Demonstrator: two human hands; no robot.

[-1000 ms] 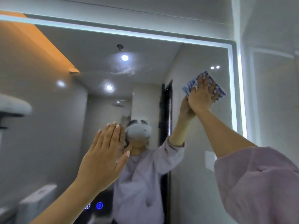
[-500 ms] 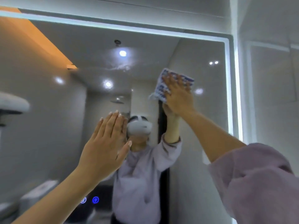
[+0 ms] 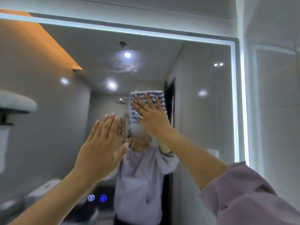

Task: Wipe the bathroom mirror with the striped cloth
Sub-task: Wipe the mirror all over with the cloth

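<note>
The mirror (image 3: pixel 203 120) is smooth, glossy glass, bright with reflected ceiling spots and edged by a frosted, glowing light strip (image 3: pixel 233 95). The striped cloth (image 3: pixel 134 116) looks like soft, nubby fabric with a raised, ribbed pile in blue and white. The sleeve (image 3: pixel 246 197) is matt, soft mauve cloth, and the wall tiles (image 3: pixel 276 111) beside the glass show a smooth, faintly shiny finish.

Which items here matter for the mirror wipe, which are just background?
In the job: striped cloth, right hand pressing it flat, mirror, left hand flat against the glass.

Background: lit touch icons, LED edge strip.
</note>
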